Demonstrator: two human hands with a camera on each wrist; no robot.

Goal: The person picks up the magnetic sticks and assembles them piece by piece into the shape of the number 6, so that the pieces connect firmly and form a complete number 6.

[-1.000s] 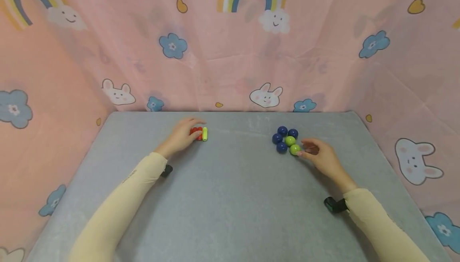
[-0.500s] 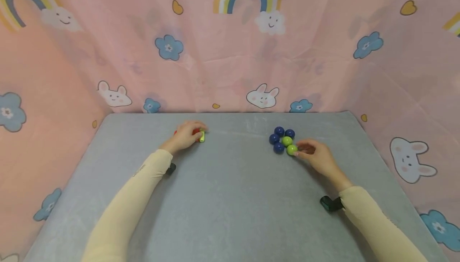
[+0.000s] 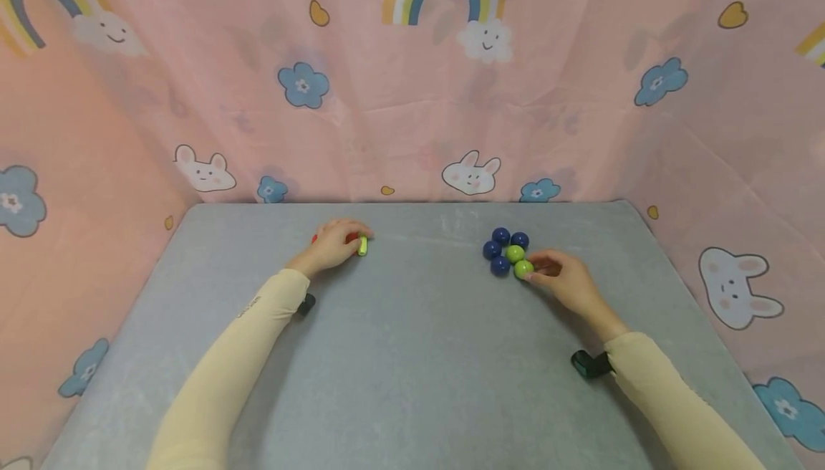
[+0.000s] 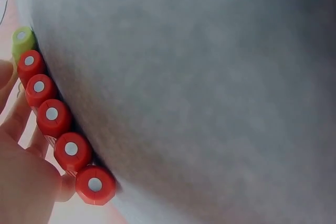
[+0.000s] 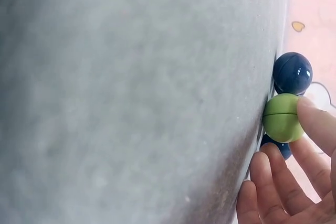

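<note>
My left hand lies over a row of short red faceted sticks with pale round centres in their ends. One yellow-green stick stands at the row's right end, between my left thumb and forefinger. In the head view most of the red sticks are hidden under the hand. On the right, my right hand pinches the nearer green ball, thumb on one side and fingers on the other. That ball sits at the near right of a cluster, beside another green ball and several dark blue balls.
Both groups rest toward the back of a grey cloth-covered table. Pink patterned curtains close it in at the back and sides. A black wrist camera juts out below the right sleeve, and another below the left.
My left hand has shifted slightly right, its thumb and forefinger now at the yellow-green stick. The right fingers have come in round the near green ball. The head view has turned slightly.
</note>
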